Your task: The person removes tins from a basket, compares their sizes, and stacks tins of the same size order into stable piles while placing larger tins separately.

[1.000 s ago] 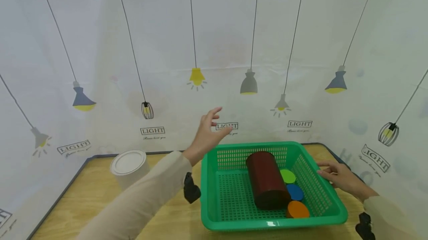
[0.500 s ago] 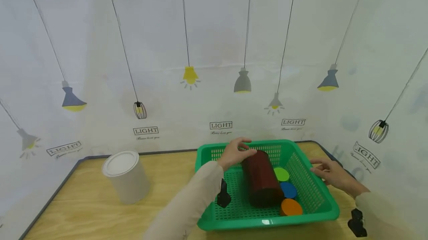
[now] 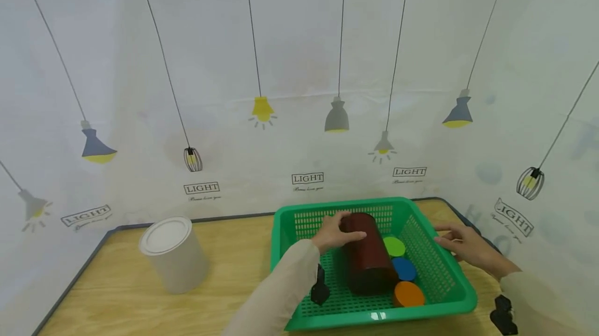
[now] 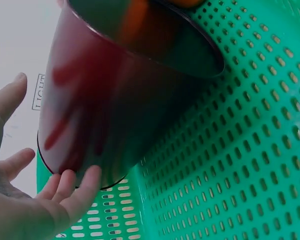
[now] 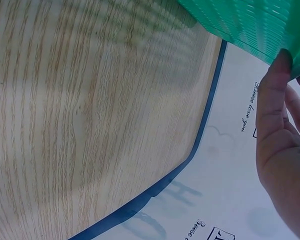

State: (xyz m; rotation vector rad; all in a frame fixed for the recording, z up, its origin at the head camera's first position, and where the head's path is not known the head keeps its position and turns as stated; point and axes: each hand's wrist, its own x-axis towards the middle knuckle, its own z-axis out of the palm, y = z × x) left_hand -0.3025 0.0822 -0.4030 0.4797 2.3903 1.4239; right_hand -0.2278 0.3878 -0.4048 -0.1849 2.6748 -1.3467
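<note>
A glossy dark red canister (image 3: 369, 255) lies on its side in a green plastic basket (image 3: 346, 321). My left hand (image 3: 333, 232) is at the canister's far end, thumb and fingers spread apart. In the left wrist view, the fingertips (image 4: 92, 175) are right at the canister's end edge, while the thumb stands off from it. My right hand (image 3: 468, 245) holds the basket's right rim, thumb and fingers meeting at it. Beside the canister, along the basket's right side, are a lime green round piece (image 3: 394, 246), a blue one (image 3: 404, 269) and a thicker orange one (image 3: 409, 294).
A white lidded can (image 3: 175, 258) stands left of the basket on the wooden table (image 3: 126, 284). Behind the table's dark edge rises a pale sheet (image 3: 224, 133) printed with hanging lamps.
My left hand has moved right and down from above the basket's back left to the canister's far end. The right hand stays at the rim. The view has shifted slightly.
</note>
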